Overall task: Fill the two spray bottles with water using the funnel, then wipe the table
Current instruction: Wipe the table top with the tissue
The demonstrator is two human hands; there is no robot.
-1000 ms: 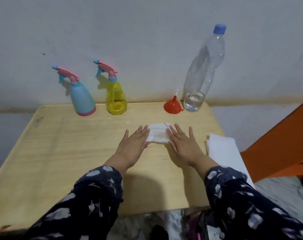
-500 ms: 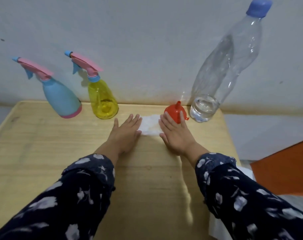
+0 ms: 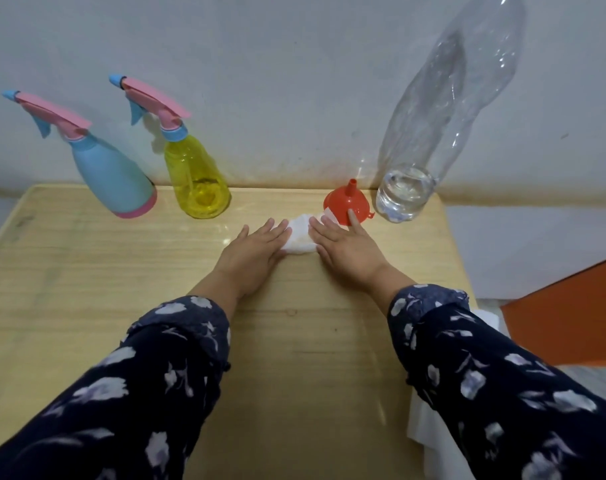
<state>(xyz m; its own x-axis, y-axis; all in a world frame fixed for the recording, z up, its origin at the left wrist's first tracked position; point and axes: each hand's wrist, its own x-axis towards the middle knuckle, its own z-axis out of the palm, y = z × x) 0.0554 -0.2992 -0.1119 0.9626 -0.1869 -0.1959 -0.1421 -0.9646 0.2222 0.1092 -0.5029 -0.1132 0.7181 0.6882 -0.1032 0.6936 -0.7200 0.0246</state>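
A white tissue (image 3: 300,237) lies on the wooden table (image 3: 87,271) near its far edge. My left hand (image 3: 251,258) presses flat on its left side, and my right hand (image 3: 346,249) presses flat on its right side. The right fingertips touch an upturned red funnel (image 3: 343,202). A blue spray bottle (image 3: 113,178) and a yellow spray bottle (image 3: 196,181), both with pink triggers, stand at the back left by the wall. A large clear plastic bottle (image 3: 433,126) with a little water stands at the back right.
A grey wall runs right behind the table. White paper sheets (image 3: 429,441) stick out past the table's right edge. An orange surface (image 3: 571,317) lies to the right, beyond the table.
Both hands have slid the tissue away from me across the table, up to the funnel. The tissue has bunched up between them, and the camera has come closer.
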